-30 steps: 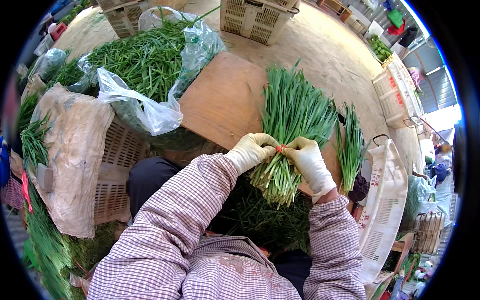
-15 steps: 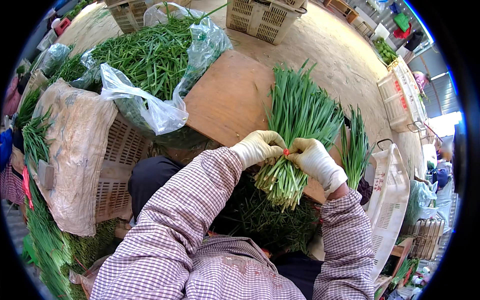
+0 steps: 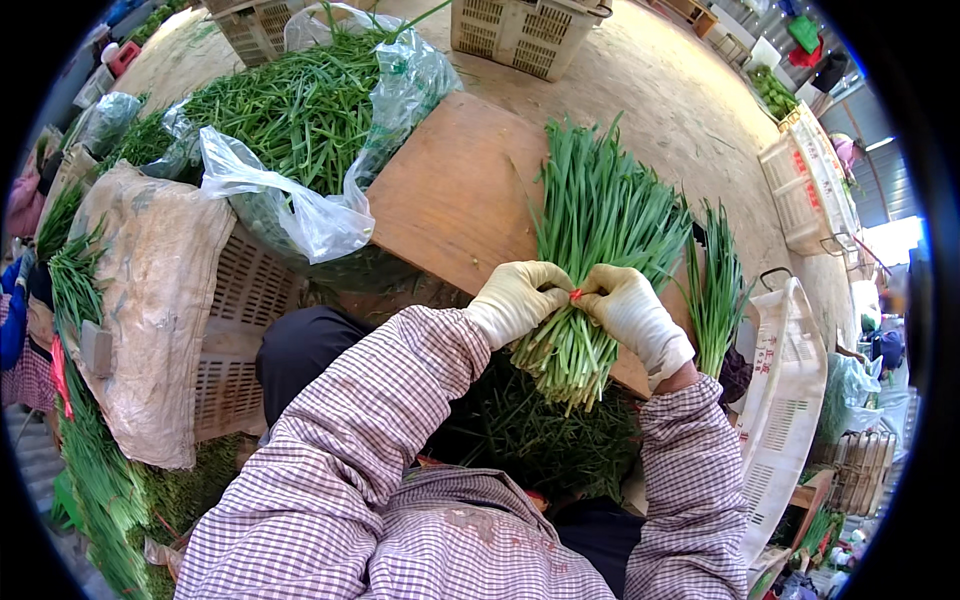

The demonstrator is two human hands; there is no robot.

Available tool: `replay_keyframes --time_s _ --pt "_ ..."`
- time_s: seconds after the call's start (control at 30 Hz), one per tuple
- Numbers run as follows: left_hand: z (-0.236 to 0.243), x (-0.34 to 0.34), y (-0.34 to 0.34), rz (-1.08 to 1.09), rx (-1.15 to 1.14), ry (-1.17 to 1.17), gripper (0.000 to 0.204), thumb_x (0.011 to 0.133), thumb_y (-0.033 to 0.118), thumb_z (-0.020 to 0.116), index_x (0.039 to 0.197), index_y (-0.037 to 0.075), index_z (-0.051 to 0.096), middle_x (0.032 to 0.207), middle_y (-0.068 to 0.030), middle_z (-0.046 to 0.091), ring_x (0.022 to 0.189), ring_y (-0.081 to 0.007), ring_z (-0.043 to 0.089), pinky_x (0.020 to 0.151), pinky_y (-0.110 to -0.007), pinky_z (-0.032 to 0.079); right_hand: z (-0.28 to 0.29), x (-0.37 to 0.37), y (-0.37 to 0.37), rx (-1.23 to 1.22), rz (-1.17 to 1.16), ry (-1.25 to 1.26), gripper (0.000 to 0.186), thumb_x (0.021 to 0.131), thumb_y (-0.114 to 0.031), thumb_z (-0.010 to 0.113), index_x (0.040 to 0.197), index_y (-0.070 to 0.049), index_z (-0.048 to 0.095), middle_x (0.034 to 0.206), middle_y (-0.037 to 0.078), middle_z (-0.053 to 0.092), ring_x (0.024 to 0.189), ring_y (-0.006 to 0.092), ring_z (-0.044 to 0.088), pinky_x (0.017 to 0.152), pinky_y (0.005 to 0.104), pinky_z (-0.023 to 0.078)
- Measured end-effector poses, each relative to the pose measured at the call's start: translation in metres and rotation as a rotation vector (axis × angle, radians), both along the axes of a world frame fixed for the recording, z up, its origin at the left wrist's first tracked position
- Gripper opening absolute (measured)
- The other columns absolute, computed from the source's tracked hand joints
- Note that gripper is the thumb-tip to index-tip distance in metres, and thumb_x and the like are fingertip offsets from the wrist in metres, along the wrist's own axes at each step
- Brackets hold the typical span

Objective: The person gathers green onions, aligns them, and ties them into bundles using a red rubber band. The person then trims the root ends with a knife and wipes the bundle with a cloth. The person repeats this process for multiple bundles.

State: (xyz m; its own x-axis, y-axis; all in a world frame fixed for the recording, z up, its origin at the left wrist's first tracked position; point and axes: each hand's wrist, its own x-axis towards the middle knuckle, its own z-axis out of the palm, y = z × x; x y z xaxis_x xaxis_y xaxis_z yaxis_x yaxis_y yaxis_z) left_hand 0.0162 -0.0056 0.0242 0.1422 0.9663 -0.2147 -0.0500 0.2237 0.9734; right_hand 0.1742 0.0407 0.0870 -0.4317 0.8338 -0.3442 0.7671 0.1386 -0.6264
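A thick bunch of Chinese chives (image 3: 603, 215) lies across the right end of a brown wooden board (image 3: 455, 190), green leaves pointing away and pale cut ends toward me. A red tie (image 3: 575, 295) circles its stems. My left hand (image 3: 515, 302), in a cream glove, pinches the tie from the left. From the right, my gloved right hand (image 3: 632, 315) pinches at the same spot, thumb and fingers closed. The fingertips nearly meet, so how the tie's ends run between them is hidden. A smaller bunch of chives (image 3: 715, 295) stands just right of the board.
An open plastic bag (image 3: 285, 190) heaped with loose greens sits at the left. Nearer, sacking (image 3: 145, 300) drapes over a crate. A white crate (image 3: 780, 400) stands close on the right. Dark leaf scraps (image 3: 540, 440) lie below my hands. Another beige crate (image 3: 525, 38) is farther off.
Both hands keep their pinch on the red tie, with only a slight shift of the fingers. The view has moved a little; the bunch stays in place on the board.
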Motion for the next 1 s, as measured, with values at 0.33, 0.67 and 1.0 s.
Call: replay_keyframes --time_s 0.33,0.67,1.0 --pt "0.008 -0.005 -0.002 -0.035 0.038 0.109 0.018 0.080 0.012 0.066 0.095 0.003 0.067 0.086 -0.0122 0.067 0.080 -0.0188 0.063 0.073 -0.030 0.050 -0.003 0.000 0.002 0.024 0.020 -0.022 0.010 0.079 -0.008 0.065 0.078 0.001 0.061 0.062 0.003 0.057 0.056 0.0094 0.050 0.051 0.0267 0.042" --pt "0.021 -0.006 0.002 -0.114 0.207 0.548 0.021 0.080 0.019 0.066 0.095 0.005 0.067 0.087 -0.0157 0.066 0.081 -0.0277 0.064 0.074 -0.033 0.050 0.007 -0.017 0.002 0.126 0.084 -0.254 0.014 0.076 -0.015 0.063 0.084 -0.003 0.064 0.076 0.017 0.063 0.073 0.0312 0.061 0.067 0.0365 0.049" --pt "0.069 -0.001 0.033 -0.584 0.350 1.273 0.021 0.077 0.025 0.057 0.085 0.010 0.067 0.080 -0.0134 0.065 0.080 -0.0324 0.063 0.071 -0.041 0.050 -0.008 -0.012 -0.019 0.232 -0.180 -0.043 0.023 0.078 -0.023 0.063 0.096 -0.008 0.066 0.091 0.016 0.066 0.086 0.0325 0.063 0.077 0.0364 0.049"
